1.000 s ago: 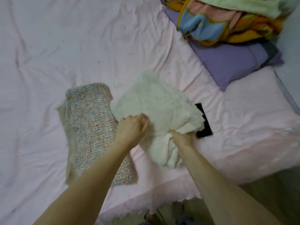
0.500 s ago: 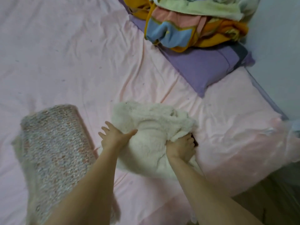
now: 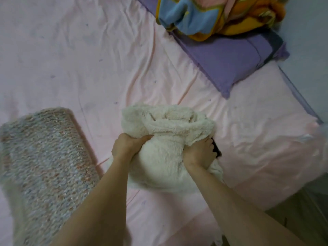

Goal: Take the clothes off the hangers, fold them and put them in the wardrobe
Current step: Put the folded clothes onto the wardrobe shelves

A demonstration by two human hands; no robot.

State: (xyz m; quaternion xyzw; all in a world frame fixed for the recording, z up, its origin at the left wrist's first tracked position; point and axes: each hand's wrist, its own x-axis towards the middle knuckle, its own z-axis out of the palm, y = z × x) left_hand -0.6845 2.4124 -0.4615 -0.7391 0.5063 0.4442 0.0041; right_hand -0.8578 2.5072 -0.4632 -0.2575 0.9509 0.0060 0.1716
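Note:
A white fluffy garment (image 3: 166,139) lies bunched into a thick bundle on the pink bed sheet (image 3: 88,59). My left hand (image 3: 126,145) grips its left side with fingers dug into the fleece. My right hand (image 3: 199,153) grips its right side. A folded knitted garment (image 3: 46,157) in pastel pink and blue lies flat to the left, apart from the bundle. A small part of a black object (image 3: 216,150) shows just beyond my right hand, mostly hidden by the fleece.
A purple pillow (image 3: 230,59) lies at the upper right with a crumpled multicoloured blanket (image 3: 213,15) on it. The bed's edge and a dark floor (image 3: 301,210) run along the lower right. A pale wall (image 3: 312,41) stands at the right.
The white garment has been gathered from a spread shape into a compact bundle. My left hand went from flat on it to gripping it. The view shifted, so the knitted garment sits further left.

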